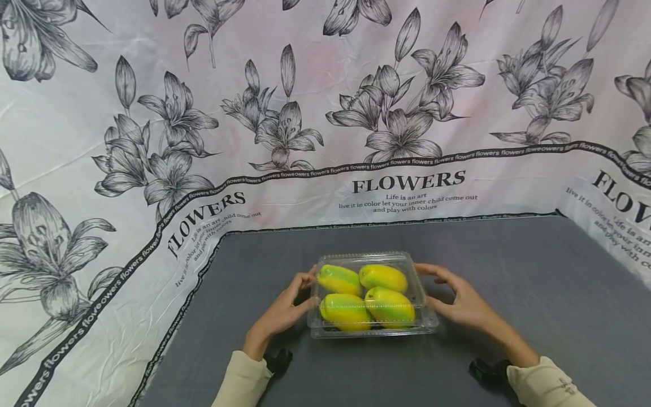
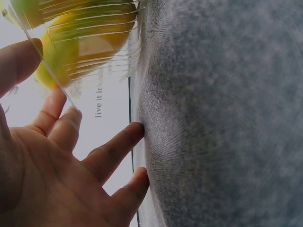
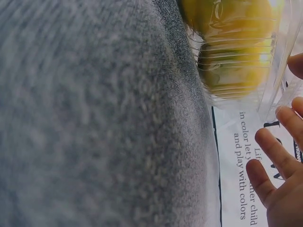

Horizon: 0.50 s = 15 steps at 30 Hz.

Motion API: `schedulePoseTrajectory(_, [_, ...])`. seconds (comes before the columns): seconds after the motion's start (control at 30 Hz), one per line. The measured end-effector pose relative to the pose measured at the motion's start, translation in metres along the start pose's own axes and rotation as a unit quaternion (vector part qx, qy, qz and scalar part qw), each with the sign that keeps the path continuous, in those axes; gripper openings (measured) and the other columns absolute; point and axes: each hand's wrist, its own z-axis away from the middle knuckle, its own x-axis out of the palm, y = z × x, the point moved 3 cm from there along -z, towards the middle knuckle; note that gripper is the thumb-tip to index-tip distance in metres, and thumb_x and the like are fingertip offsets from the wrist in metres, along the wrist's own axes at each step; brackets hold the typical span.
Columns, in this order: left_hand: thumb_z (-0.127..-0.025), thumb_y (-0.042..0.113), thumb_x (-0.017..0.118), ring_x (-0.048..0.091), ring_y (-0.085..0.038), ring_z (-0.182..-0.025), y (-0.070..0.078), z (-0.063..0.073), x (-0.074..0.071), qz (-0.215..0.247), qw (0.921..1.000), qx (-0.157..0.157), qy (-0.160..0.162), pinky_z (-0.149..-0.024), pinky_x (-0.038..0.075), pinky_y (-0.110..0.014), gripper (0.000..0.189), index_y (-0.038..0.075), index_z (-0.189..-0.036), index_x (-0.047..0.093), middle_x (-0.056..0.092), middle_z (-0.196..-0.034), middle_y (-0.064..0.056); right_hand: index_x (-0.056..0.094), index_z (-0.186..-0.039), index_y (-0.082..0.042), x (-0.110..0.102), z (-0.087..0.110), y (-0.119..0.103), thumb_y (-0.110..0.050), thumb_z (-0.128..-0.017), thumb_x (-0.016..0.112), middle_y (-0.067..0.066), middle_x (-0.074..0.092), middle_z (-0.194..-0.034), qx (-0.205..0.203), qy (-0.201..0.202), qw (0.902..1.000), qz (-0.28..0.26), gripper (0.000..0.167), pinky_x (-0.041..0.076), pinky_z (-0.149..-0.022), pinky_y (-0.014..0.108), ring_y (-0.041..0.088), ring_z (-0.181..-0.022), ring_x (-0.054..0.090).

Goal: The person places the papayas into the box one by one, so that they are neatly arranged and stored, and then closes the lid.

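Observation:
A clear plastic clamshell box [image 1: 373, 333] rests on the grey cloth with its lid down. Inside lie several yellow-green mangoes [image 1: 389, 308] in two rows. My left hand [image 1: 282, 311] holds the box's left side, thumb toward the front and fingertips farther back. In the left wrist view its thumb [image 2: 21, 61] overlaps the rim, while the two lower fingers spread toward the cloth. My right hand [image 1: 465, 302] holds the opposite side with thumb and fingertips at the rim. Its lower fingers [image 3: 274, 151] extend apart from the box in the right wrist view.
Grey cloth [image 1: 508, 260] covers the table around the box. White fabric [image 1: 285, 198] printed with lilies and "FLOWERS" lettering stands behind and along both sides. Dark wrist-camera straps [image 1: 490, 373] sit by the cream sleeves [image 1: 241, 376].

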Motion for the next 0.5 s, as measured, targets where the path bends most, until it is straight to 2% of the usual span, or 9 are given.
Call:
schedulePoseTrajectory(0.23, [-0.105,0.025,0.058,0.037,-0.038,-0.150,-0.0007,0.0007,0.0003,-0.004,1.0000,0.007,-0.001,-0.117,0.029,-0.067,0.035,0.013,-0.133,0.041,0.017,-0.172,-0.005,0.052,-0.148,-0.014,0.0017,0.0001,0.0006,-0.005,-0.091,0.073,0.012,0.058,-0.146,-0.009,0.000,1.0000,-0.003,0.061,0.045,-0.098,0.031,-0.010,-0.130,0.045])
schedulePoseTrajectory(0.5, [-0.105,0.026,0.059,0.039,-0.038,-0.148,0.0016,0.0008,-0.0002,0.003,1.0000,-0.001,0.000,-0.115,0.030,-0.069,0.037,0.014,-0.134,0.040,0.017,-0.172,-0.004,0.050,-0.149,-0.014,0.0009,0.0007,-0.0009,-0.006,-0.093,0.071,0.011,0.058,-0.146,0.002,-0.006,1.0000,-0.004,0.060,0.048,-0.097,0.037,-0.004,-0.128,0.049])
